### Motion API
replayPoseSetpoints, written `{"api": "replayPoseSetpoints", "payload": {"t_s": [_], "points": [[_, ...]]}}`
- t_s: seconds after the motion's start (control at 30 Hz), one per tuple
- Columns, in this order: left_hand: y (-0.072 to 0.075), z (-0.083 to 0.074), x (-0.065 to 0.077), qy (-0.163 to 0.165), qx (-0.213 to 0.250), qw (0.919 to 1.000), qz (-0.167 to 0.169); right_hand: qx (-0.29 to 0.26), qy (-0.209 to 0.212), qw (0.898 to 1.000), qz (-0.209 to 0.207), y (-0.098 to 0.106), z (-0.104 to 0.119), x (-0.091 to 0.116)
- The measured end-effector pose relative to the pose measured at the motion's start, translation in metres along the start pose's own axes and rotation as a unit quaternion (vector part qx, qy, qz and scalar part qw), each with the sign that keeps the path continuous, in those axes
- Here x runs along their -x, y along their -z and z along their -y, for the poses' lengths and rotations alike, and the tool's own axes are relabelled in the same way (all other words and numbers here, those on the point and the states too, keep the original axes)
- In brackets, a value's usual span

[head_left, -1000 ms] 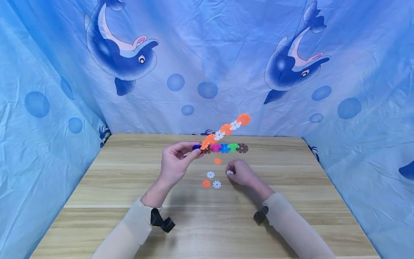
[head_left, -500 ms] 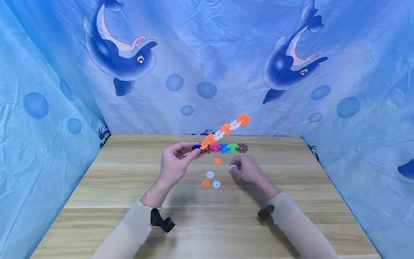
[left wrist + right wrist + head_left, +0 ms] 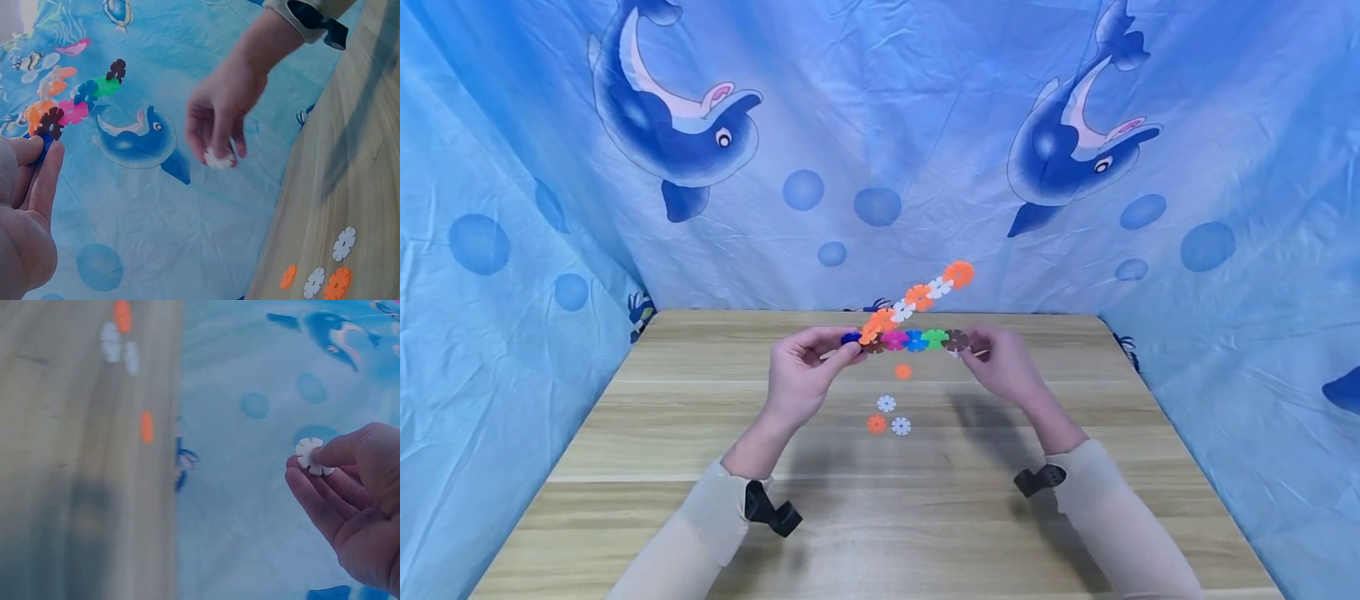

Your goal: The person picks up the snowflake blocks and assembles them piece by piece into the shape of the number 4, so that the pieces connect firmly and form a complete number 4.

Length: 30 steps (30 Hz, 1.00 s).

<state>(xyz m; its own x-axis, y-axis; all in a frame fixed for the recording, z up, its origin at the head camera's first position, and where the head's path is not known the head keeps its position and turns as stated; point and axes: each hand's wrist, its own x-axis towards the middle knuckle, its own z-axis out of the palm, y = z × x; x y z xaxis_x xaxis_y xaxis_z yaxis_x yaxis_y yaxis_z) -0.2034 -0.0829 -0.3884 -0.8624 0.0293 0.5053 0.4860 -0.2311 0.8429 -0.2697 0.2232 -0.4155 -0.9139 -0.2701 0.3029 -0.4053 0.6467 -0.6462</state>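
My left hand [image 3: 797, 375] pinches the dark blue end of a joined chain of notched plastic discs, held above the table. One branch [image 3: 914, 341] runs level to the right in brown, pink, blue and green, with a brown disc [image 3: 957, 341] at its end. Another branch [image 3: 921, 297], orange and white, slants up and away. Between thumb and fingers my right hand [image 3: 1003, 367] holds a white snowflake disc [image 3: 310, 456]. In the head view that hand overlaps the brown end; the left wrist view shows it apart from the chain.
Loose discs lie on the wooden table [image 3: 880, 517]: an orange one [image 3: 903, 372] farther back, then a white one [image 3: 886, 403], with an orange disc [image 3: 876, 424] and a white disc [image 3: 901, 426] nearer. A blue dolphin-print curtain [image 3: 880, 150] surrounds the back and sides.
My right hand has lifted the white disc off the table area and moved up and right to beside the chain's brown end in the head view. The left hand has barely shifted.
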Motion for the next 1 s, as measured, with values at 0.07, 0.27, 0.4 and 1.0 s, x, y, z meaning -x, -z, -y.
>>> {"api": "replayPoseSetpoints", "payload": {"t_s": [0.07, 0.27, 0.4, 1.0], "points": [[0.0, -0.001, 0.0, 0.001, -0.001, 1.0, 0.0, -0.01, 0.008, 1.0, -0.018, 0.007, 0.005, 0.001], [0.0, -0.002, -0.001, 0.001, 0.0, 1.0, -0.001, -0.048, 0.052, 0.993, -0.095, 0.023, 0.02, 0.007], [0.001, -0.002, -0.001, -0.005, 0.007, 1.0, -0.005, -0.093, 0.084, 0.982, -0.139, 0.029, 0.031, 0.012], [0.003, 0.0, -0.002, 0.0, 0.003, 1.0, -0.006, -0.19, 0.182, 0.948, -0.181, 0.039, 0.058, 0.029]]}}
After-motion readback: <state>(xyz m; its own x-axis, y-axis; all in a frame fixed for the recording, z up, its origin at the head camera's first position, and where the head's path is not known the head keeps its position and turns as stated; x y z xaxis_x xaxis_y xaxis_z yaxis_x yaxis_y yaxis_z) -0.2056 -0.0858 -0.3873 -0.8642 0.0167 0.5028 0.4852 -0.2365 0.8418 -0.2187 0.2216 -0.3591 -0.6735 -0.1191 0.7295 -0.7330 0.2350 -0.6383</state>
